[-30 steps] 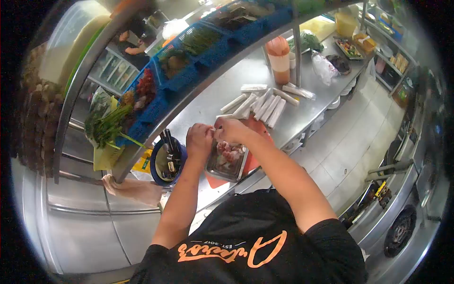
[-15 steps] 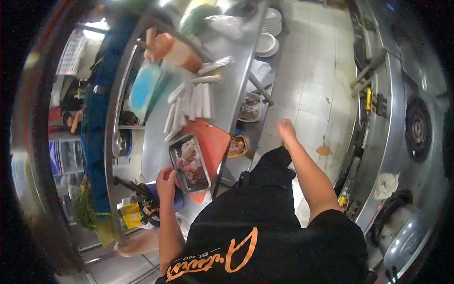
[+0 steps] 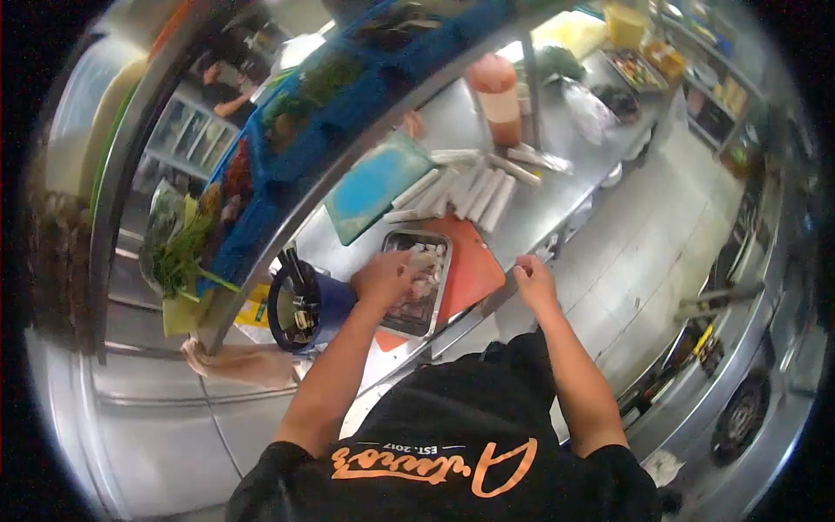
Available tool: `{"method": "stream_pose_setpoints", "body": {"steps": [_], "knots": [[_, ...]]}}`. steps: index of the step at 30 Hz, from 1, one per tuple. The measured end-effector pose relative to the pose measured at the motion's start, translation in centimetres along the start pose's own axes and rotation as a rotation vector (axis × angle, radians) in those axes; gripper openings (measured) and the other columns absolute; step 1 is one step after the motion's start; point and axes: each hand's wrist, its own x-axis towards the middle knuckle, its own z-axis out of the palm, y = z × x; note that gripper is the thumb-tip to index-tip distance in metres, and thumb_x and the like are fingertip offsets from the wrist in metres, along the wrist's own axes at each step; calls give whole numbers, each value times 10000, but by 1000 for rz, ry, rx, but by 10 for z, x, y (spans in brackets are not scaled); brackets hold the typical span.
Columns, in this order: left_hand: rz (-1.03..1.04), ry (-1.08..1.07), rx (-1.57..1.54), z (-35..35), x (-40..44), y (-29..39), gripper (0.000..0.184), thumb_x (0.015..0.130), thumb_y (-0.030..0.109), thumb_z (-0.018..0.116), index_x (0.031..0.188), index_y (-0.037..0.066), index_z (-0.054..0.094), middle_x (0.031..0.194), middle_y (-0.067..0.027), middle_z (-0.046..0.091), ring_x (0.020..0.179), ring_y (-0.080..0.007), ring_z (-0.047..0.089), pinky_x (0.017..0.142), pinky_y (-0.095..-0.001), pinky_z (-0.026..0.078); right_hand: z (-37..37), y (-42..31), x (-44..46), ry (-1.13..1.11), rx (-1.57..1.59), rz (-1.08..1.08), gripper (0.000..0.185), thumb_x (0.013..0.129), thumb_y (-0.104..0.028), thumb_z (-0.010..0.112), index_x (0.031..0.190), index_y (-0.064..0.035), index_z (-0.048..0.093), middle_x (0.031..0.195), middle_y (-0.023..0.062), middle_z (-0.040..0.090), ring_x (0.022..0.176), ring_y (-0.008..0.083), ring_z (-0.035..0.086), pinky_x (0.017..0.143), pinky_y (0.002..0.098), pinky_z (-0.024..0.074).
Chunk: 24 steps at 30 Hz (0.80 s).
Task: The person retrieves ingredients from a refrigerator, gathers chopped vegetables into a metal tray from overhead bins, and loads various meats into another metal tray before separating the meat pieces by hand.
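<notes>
My left hand (image 3: pixel 384 277) reaches over the left side of a metal tray (image 3: pixel 437 298), its fingers at the pale and pinkish raw pieces (image 3: pixel 424 271); whether they grip a piece is too blurred to tell. The tray rests partly on a red cutting board (image 3: pixel 474 271). My right hand (image 3: pixel 533 278) hovers right of the board near the counter edge, fingers curled, and anything inside them is too small to make out. White wrapped rolls (image 3: pixel 474 193) lie behind the tray. A green board with a blue patch (image 3: pixel 376 187) lies behind and left of it.
A blue bucket (image 3: pixel 335 304) with dark-handled tools stands left of the tray. An orange-topped container (image 3: pixel 498 100) stands behind the rolls. Blue baskets of greens (image 3: pixel 304 104) hang over the counter (image 3: pixel 557 204). Another person (image 3: pixel 224 94) is at the back left.
My left hand has moved from beside the tray to over its contents. My right hand has come back toward the counter from over the floor. The head view has swung back toward the baskets.
</notes>
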Motion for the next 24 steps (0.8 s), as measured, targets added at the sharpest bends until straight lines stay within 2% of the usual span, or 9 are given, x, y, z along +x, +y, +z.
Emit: {"method": "stream_pose_setpoints", "body": {"steps": [1, 2, 5, 9, 13, 16, 18, 21, 24], "knots": [[24, -73, 18, -6, 3, 11, 349, 837, 329, 678, 1080, 81, 710, 1007, -162, 686, 920, -359, 633, 818, -470, 500, -2, -18, 4, -31, -3, -35, 337, 882, -234, 610, 1173, -67, 624, 974, 157, 704, 912, 303, 681, 835, 386, 519], [25, -46, 38, -2, 7, 10, 344, 833, 330, 681, 1070, 82, 711, 1005, -162, 687, 923, -357, 634, 818, -471, 500, -3, -37, 8, -86, -55, -98, 302, 902, -220, 608, 1144, -41, 633, 904, 146, 698, 826, 224, 679, 765, 332, 520], [3, 17, 35, 10, 21, -1, 324, 816, 320, 699, 1030, 77, 710, 998, -163, 690, 917, -348, 640, 805, -461, 506, 15, -77, 14, -208, -91, -206, 298, 921, -234, 594, 1158, -55, 625, 899, 134, 704, 833, 205, 683, 722, 348, 536], [-220, 56, -218, -13, 16, 14, 299, 793, 269, 733, 1000, 58, 690, 966, -162, 696, 857, -315, 665, 743, -412, 526, 55, -135, 23, -810, 191, 334, 347, 942, -273, 605, 1197, -38, 590, 881, 94, 701, 789, 184, 690, 590, 334, 548], [-330, 60, -461, -48, -8, 42, 306, 788, 223, 738, 1033, 60, 657, 920, -147, 700, 792, -263, 684, 688, -363, 535, 131, -101, 44, -626, 284, -138, 366, 915, -297, 646, 1128, -1, 619, 880, 122, 698, 755, 212, 689, 615, 339, 537], [-359, 262, -753, 24, -3, -8, 320, 797, 228, 727, 1056, 63, 640, 903, -139, 700, 781, -245, 687, 677, -371, 535, 129, -132, 61, -742, 176, -199, 372, 869, -341, 682, 1030, -7, 663, 854, 173, 696, 803, 316, 696, 697, 416, 532], [-371, 245, -663, 29, 0, -15, 299, 805, 221, 710, 1047, 60, 641, 893, -144, 699, 787, -253, 688, 677, -373, 537, 130, -135, 74, -794, 42, -273, 320, 838, -307, 702, 942, -6, 671, 828, 198, 685, 805, 346, 692, 696, 430, 529], [-428, 252, -494, 12, -2, 3, 270, 816, 208, 676, 1036, 56, 639, 868, -153, 694, 804, -274, 692, 677, -386, 541, 138, -133, 89, -776, -57, -514, 241, 868, -229, 670, 958, -5, 661, 708, 126, 677, 643, 223, 686, 566, 380, 522], [-557, 258, -512, -10, -2, 23, 225, 826, 189, 639, 1003, 50, 634, 821, -166, 681, 790, -308, 689, 666, -425, 536, 138, -153, 95, -709, -182, -809, 229, 795, -215, 672, 897, -10, 666, 734, 201, 665, 641, 345, 668, 603, 436, 521]]}}
